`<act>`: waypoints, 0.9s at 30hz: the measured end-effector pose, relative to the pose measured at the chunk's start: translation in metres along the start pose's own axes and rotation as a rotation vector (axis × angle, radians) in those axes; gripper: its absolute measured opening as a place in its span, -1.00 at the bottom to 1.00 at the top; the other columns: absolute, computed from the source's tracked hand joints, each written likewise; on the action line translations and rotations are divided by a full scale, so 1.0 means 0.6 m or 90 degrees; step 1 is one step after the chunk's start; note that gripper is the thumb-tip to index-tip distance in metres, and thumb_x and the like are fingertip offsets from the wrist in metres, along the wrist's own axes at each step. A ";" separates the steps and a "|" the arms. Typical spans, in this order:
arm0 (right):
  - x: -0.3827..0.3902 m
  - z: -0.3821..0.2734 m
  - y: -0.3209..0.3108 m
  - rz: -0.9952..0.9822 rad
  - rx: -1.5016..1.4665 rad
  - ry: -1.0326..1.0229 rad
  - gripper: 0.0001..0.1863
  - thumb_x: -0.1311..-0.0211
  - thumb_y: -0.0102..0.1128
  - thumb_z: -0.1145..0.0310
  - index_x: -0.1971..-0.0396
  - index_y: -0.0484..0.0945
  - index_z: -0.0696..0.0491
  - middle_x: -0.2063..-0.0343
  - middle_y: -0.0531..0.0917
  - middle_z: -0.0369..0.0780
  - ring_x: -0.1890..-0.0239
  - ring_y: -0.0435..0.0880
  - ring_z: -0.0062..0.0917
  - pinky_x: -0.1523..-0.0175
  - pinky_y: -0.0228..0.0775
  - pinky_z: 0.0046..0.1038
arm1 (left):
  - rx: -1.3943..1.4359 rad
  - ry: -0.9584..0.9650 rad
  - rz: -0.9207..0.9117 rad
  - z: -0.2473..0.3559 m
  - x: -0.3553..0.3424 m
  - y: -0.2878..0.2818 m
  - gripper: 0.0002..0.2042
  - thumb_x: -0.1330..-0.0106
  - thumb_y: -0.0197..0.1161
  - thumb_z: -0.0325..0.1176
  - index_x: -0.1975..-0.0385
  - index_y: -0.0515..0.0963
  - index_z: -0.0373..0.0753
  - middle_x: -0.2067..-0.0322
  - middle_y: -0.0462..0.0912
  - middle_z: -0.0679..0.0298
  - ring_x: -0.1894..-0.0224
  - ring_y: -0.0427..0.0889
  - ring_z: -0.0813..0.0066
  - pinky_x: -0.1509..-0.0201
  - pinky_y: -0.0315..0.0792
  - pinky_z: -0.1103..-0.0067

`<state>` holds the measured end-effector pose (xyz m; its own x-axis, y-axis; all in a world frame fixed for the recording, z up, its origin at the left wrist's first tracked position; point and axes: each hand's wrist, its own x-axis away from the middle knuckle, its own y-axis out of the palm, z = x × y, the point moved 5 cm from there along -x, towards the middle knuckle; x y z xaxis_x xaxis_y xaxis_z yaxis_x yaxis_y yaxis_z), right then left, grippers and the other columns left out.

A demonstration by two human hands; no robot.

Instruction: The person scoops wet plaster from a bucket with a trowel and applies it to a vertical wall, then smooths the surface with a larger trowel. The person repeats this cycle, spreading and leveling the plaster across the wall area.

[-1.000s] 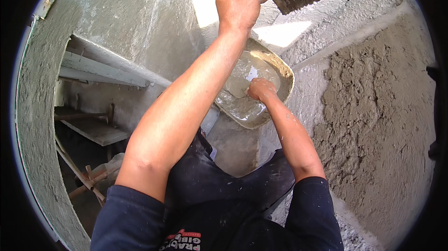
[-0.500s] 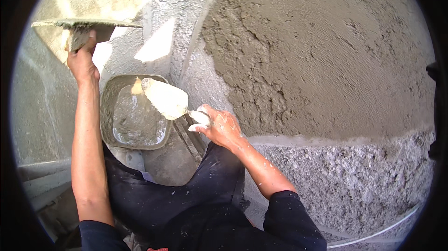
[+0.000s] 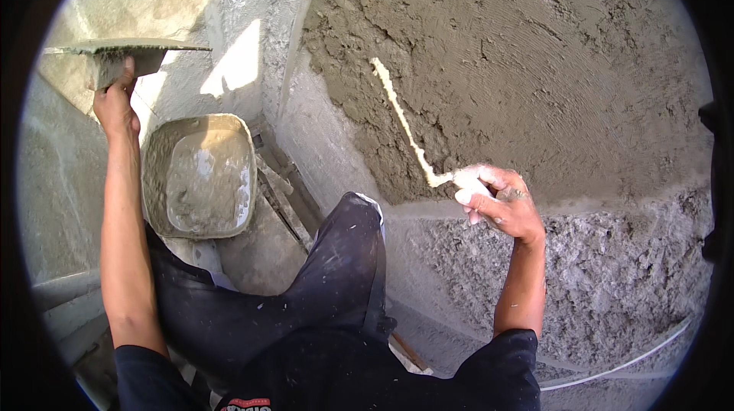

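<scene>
My right hand [image 3: 501, 201] grips the handle of a trowel [image 3: 405, 124], whose blade shows edge-on against the fresh grey plaster [image 3: 535, 67] on the wall ahead. My left hand [image 3: 115, 101] is raised at the upper left and holds a flat hawk board [image 3: 126, 48] from below, with some mortar on it. Between my arms stands a square mortar tub [image 3: 200, 175] with wet grey mix inside.
Below the smooth plaster runs a rougher, pebbled coat [image 3: 596, 281]. A wall corner [image 3: 298, 74] divides the fresh plaster from a lighter wall on the left. Wooden boards [image 3: 287, 201] lie beside the tub. A thin white line [image 3: 650, 357] crosses the lower right.
The view swung right from the tub to the wall. My right hand lifted the trowel out of the tub and brought it against the plaster; my left hand kept the hawk raised.
</scene>
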<state>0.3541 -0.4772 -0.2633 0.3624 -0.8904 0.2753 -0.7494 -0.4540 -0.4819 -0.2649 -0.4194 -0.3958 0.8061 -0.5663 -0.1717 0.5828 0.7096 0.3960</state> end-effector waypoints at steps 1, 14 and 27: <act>-0.010 0.006 -0.008 -0.052 -0.072 0.005 -0.63 -0.30 0.35 0.20 0.04 0.66 0.15 0.50 0.66 -0.26 0.60 0.56 -0.69 0.52 0.41 -0.64 | -0.007 -0.004 -0.005 0.000 -0.001 0.001 -0.61 -0.26 0.42 -0.52 -0.03 0.52 -0.55 0.03 0.65 0.01 0.03 0.65 0.30 -0.09 0.60 0.48; -0.019 0.028 0.045 0.220 0.116 0.107 -0.68 -0.34 0.28 0.30 0.03 0.60 0.19 0.57 0.60 -0.27 0.63 0.52 -0.63 0.52 0.35 -0.54 | 0.018 0.006 0.003 0.010 0.016 0.024 -0.61 -0.13 0.51 -0.53 0.05 0.57 -0.45 0.11 0.70 0.10 0.13 0.68 0.36 0.05 0.57 0.51; -0.276 0.044 0.608 0.007 0.233 -0.141 -0.55 -0.26 0.30 0.10 0.03 0.64 0.16 0.09 0.64 0.06 -0.01 0.61 -0.06 -0.13 0.43 -0.11 | 0.242 -0.270 0.010 -0.020 0.107 0.044 -0.62 -0.38 0.30 -0.34 -0.07 0.45 -0.46 0.02 0.54 0.00 -0.09 0.55 -0.03 -0.23 0.53 0.02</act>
<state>0.0355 -0.4962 -0.5067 0.4962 -0.8621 0.1027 -0.5219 -0.3907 -0.7583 -0.1965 -0.4320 -0.4072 0.6568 -0.7315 0.1831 0.4301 0.5628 0.7059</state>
